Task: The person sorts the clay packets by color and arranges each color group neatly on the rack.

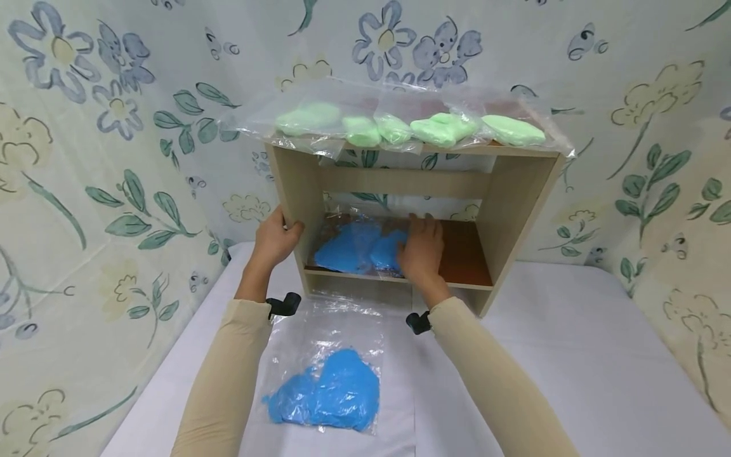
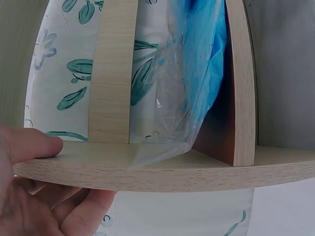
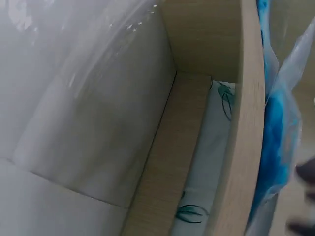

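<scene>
My left hand [image 1: 276,241] grips the left side panel [image 2: 162,181] of a small wooden shelf, its thumb on the inner face and its fingers outside. On the brown inner board [image 1: 465,251] lie clear bags of a soft blue material [image 1: 348,249]. Over the right edge of this blue material rests my right hand [image 1: 424,251], fingers stretched toward the back. In the right wrist view its fingers [image 3: 307,172] are dark and blurred beside the blue bag [image 3: 280,142]. Another clear bag of blue material [image 1: 345,393] lies on the table between my forearms.
Several clear bags with light green lumps [image 1: 442,130] line the shelf's top, their plastic hanging over the edge. A white cloth covers the table [image 1: 577,343]. Floral fabric [image 1: 143,190] hangs behind and at the sides. Each wrist wears a black camera mount [image 1: 283,304].
</scene>
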Demonstrator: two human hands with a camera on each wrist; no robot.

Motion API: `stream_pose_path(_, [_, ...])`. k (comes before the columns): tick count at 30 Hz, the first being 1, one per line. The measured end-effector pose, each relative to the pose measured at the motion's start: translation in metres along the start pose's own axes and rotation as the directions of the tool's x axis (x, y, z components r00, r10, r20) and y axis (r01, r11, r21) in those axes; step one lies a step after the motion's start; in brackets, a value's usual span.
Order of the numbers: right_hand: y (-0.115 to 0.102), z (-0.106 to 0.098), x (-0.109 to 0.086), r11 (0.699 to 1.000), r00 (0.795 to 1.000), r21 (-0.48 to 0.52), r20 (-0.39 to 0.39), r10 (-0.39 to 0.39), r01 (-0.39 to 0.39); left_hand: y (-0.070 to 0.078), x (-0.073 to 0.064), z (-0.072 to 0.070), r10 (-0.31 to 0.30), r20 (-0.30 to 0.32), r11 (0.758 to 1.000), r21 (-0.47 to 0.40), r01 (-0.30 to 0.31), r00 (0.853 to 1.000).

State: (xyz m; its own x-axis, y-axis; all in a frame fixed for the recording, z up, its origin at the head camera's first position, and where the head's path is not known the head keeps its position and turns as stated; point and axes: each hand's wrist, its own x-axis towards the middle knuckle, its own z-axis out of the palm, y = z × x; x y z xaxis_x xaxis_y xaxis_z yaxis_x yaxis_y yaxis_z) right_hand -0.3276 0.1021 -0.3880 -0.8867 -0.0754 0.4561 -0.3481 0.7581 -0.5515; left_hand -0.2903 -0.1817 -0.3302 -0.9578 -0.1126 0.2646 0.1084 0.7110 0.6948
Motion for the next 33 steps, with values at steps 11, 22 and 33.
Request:
stream_pose_path(11, [-0.013, 0.018, -0.026, 0.896, 0.909, -0.339, 0.392, -0.144, 0.288, -0.001, -0.004, 0.002, 0.005, 0.001, 1.0, 0.004, -0.005, 1.0])
stream_pose_path(22, [-0.021, 0.032, -0.024, 0.888, 0.943, -0.41, 0.326, -0.071, 0.209, -0.001, -0.002, 0.002, 0.015, -0.019, 1.0, 0.008, -0.014, 1.0])
stream_pose_path(33, [-0.009, 0.034, -0.005, 0.894, 0.901, -0.35, 0.417, -0.117, 0.278, -0.001, -0.001, 0.0, 0.029, -0.026, 0.999, 0.022, -0.029, 0.999])
